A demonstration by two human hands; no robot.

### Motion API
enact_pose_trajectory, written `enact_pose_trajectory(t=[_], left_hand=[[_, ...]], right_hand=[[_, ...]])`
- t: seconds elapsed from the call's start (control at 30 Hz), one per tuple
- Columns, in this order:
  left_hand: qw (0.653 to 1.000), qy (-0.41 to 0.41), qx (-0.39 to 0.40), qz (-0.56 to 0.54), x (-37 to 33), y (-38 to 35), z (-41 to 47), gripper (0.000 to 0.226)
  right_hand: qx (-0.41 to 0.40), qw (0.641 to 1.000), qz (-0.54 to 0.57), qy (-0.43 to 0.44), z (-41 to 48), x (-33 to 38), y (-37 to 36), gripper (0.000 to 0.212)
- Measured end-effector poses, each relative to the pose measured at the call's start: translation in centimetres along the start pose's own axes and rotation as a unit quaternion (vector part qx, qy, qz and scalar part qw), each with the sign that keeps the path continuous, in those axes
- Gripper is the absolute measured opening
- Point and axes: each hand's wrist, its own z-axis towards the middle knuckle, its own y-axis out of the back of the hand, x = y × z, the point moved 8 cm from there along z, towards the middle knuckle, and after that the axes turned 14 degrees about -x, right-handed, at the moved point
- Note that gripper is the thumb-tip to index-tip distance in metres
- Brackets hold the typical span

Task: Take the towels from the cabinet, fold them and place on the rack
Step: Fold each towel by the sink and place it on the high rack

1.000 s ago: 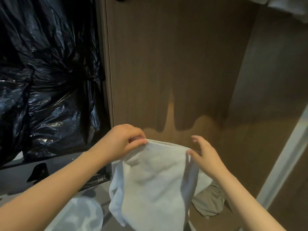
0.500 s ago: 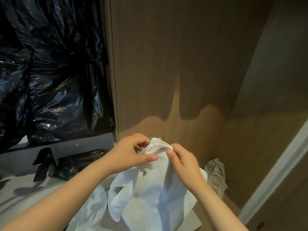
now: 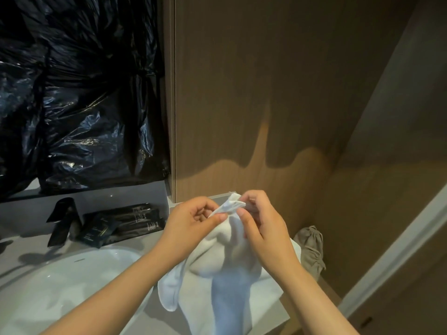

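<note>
From your head camera: your left hand (image 3: 191, 221) pinches the top corner of the white towel (image 3: 232, 262) between thumb and forefinger, its other fingers curled. Your right hand (image 3: 261, 228) pinches the same bunched corner, touching the left. The towel hangs from both hands and drapes onto the right end of the grey worktop (image 3: 271, 308), just beside the white sink (image 3: 60, 286). Black sachets (image 3: 121, 223) lie along the worktop's back edge. A grey cloth bag (image 3: 310, 247) sits against the wooden panel (image 3: 254, 93).
</note>
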Motion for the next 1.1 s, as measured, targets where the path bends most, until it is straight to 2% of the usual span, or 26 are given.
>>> enact_pose_trajectory(t=[0.1,0.23,0.33,0.53,0.6,0.73,0.83,0.93,1.1], left_hand=[[1.000,0.002,0.007,-0.020,-0.4,-0.4,-0.1,0.012],[0.999,-0.027,0.032,-0.002,-1.0,-0.6,-0.6,0.024],[0.997,-0.058,0.044,0.026,-0.9,-0.6,-0.9,0.018],[0.995,-0.038,0.071,0.060,1.1,0.1,-0.8,0.013],[0.996,-0.038,0.061,0.058,1.3,0.3,-0.7,0.012],[0.997,-0.049,0.018,0.057,1.3,0.7,-0.7,0.007],[0.997,-0.044,-0.001,0.056,1.3,0.6,-0.7,0.012],[0.996,-0.058,0.004,0.060,0.8,0.2,-0.6,0.013],[0.992,-0.109,0.013,0.056,-1.4,-0.3,0.6,0.011]], right_hand=[[-0.010,1.000,-0.011,0.012,0.5,0.2,0.2,0.006],[-0.037,0.998,0.038,-0.030,0.7,0.0,0.7,0.022],[-0.056,0.992,0.089,-0.076,0.5,-0.5,1.0,0.025],[-0.072,0.979,0.143,-0.123,0.7,-1.0,1.4,0.028],[-0.079,0.977,0.149,-0.130,0.9,-1.1,1.4,0.024],[-0.096,0.969,0.172,-0.148,1.1,-1.5,1.3,0.004],[-0.079,0.976,0.143,-0.142,1.2,-1.7,1.2,0.013],[-0.059,0.989,0.080,-0.110,1.9,-1.5,1.4,0.012],[-0.120,0.987,0.086,-0.067,4.4,0.2,3.6,0.015]])
